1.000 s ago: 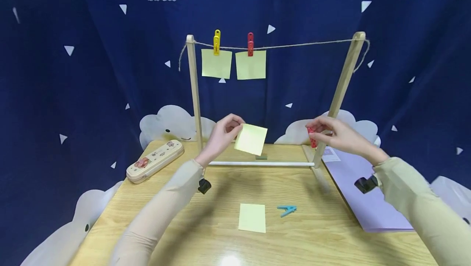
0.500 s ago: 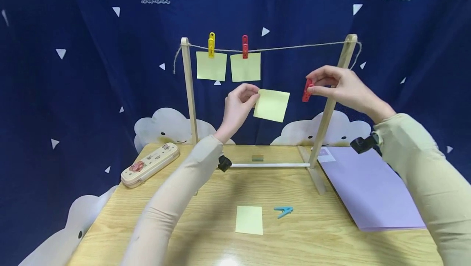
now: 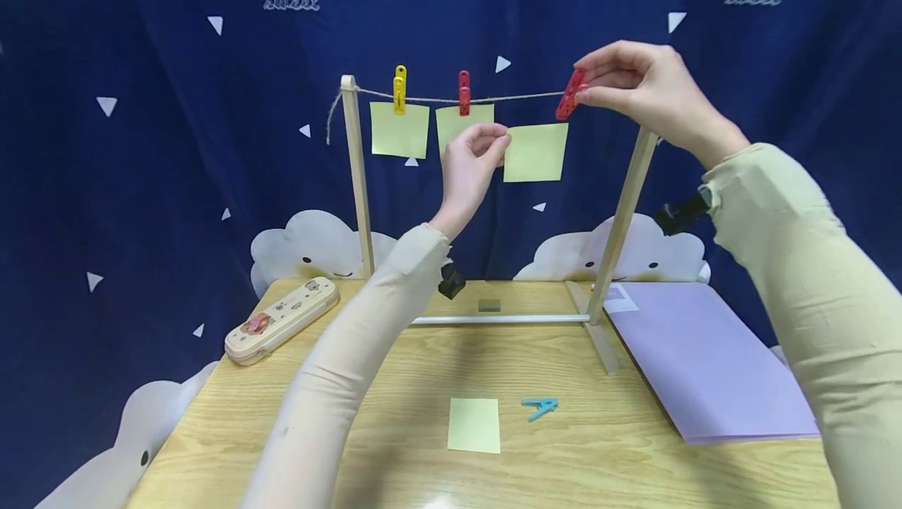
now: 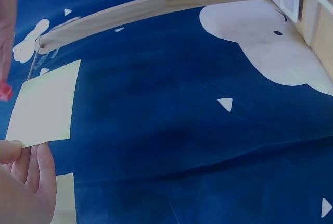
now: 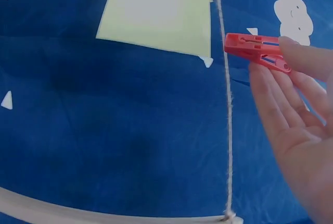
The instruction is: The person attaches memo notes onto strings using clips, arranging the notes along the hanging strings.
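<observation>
My left hand (image 3: 472, 164) pinches a yellow sticky note (image 3: 535, 153) by its left edge, just below the string (image 3: 524, 96). The right hand (image 3: 644, 90) holds a red clothespin (image 3: 569, 95) between thumb and fingers, up at the string and right of the note. In the right wrist view that clothespin (image 5: 255, 49) has its tip close to the twine (image 5: 229, 109); whether they touch I cannot tell. Two notes hang on the string further left, one under a yellow clothespin (image 3: 399, 90), the other under a second red clothespin (image 3: 464, 92) and partly hidden by my left hand.
A wooden frame with a left post (image 3: 357, 180) and right post (image 3: 620, 219) carries the string. On the table (image 3: 395, 384) lie another sticky note (image 3: 474, 425), a blue clothespin (image 3: 540, 407), a pencil case (image 3: 282, 321) and a purple folder (image 3: 712, 360).
Both hands have risen from low in the frame to string height. The sticky note moved up and right with the left hand, while the red clothespin rose and shifted slightly left with the right.
</observation>
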A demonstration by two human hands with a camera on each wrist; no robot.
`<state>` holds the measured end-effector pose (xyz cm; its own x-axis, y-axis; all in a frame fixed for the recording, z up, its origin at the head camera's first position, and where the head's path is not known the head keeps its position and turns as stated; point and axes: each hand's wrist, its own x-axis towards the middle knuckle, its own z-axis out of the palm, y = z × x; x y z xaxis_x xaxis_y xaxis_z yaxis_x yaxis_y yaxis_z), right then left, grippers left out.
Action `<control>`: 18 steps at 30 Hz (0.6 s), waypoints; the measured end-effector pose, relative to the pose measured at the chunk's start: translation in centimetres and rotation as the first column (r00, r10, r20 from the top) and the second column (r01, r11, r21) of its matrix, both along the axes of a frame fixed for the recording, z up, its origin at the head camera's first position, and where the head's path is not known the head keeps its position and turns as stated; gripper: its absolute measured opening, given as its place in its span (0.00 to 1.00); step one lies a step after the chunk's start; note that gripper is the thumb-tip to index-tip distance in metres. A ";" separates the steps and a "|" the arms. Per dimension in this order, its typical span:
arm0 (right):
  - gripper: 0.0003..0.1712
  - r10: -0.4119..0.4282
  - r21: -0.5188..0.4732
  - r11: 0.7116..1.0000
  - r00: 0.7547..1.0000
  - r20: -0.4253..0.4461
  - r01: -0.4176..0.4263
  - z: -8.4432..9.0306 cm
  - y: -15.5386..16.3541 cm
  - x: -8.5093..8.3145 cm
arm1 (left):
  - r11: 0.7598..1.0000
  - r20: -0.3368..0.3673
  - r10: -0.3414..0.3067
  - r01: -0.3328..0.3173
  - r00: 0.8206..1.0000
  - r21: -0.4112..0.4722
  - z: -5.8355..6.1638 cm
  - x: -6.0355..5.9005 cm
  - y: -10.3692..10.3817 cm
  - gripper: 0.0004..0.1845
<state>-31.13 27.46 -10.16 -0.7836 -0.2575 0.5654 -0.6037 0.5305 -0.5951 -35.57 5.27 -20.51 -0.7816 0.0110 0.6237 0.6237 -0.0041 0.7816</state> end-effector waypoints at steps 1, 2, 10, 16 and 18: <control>0.21 0.005 -0.006 1.000 1.000 -0.009 -0.005 0.3 -0.1 -0.1 | 1.000 -0.001 0.002 -0.002 1.000 0.005 0.2 -0.1 0.2 0.08; 0.21 0.007 -0.011 1.000 1.000 -0.016 -0.008 0.7 -0.3 -0.2 | 1.000 -0.002 0.006 -0.006 1.000 0.009 0.3 -0.2 0.3 0.08; 0.22 -0.005 0.024 1.000 0.999 -0.039 0.005 2.4 -1.6 -1.7 | 0.997 -0.006 0.061 -0.061 0.998 0.046 1.2 -0.5 0.7 0.08; 0.22 -0.054 0.075 0.996 0.997 -0.046 0.057 2.7 -2.1 -2.5 | 0.996 0.022 0.070 -0.071 0.997 0.044 1.3 -0.7 0.7 0.08; 0.22 -0.067 0.082 0.994 0.997 -0.040 0.071 2.7 -2.3 -2.7 | 0.996 0.026 0.072 -0.073 0.997 0.046 1.3 -0.7 0.8 0.08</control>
